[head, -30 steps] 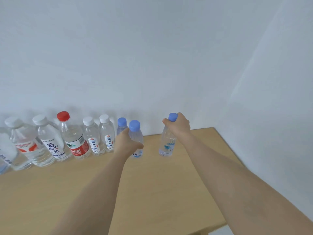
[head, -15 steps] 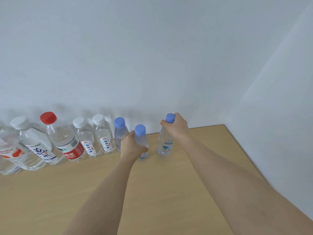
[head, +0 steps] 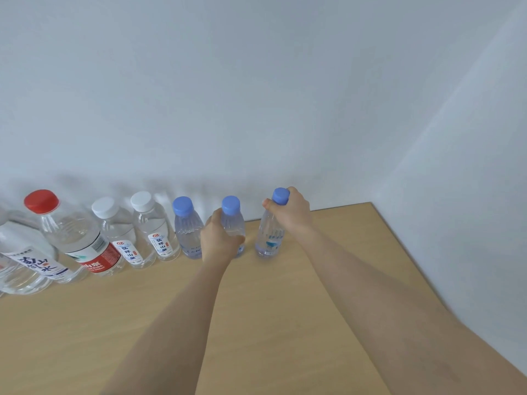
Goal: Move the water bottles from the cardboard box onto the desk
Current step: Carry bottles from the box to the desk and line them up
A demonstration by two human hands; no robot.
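My left hand (head: 218,238) is wrapped around the body of a small blue-capped water bottle (head: 232,216) standing on the wooden desk (head: 256,323). My right hand (head: 292,213) grips the neck of a second blue-capped bottle (head: 269,238), which stands upright a little to the right. A third blue-capped bottle (head: 186,229) stands free just left of my left hand. The cardboard box is out of view.
A row of bottles runs left along the wall: two white-capped ones (head: 155,229) (head: 121,232), a red-capped one (head: 74,235) and bigger ones (head: 25,260) at the frame edge. The desk's right edge (head: 405,252) meets the side wall.
Both hands carried their bottles back toward the wall into line with the row. The view shifted right, so fewer bottles show on the left.
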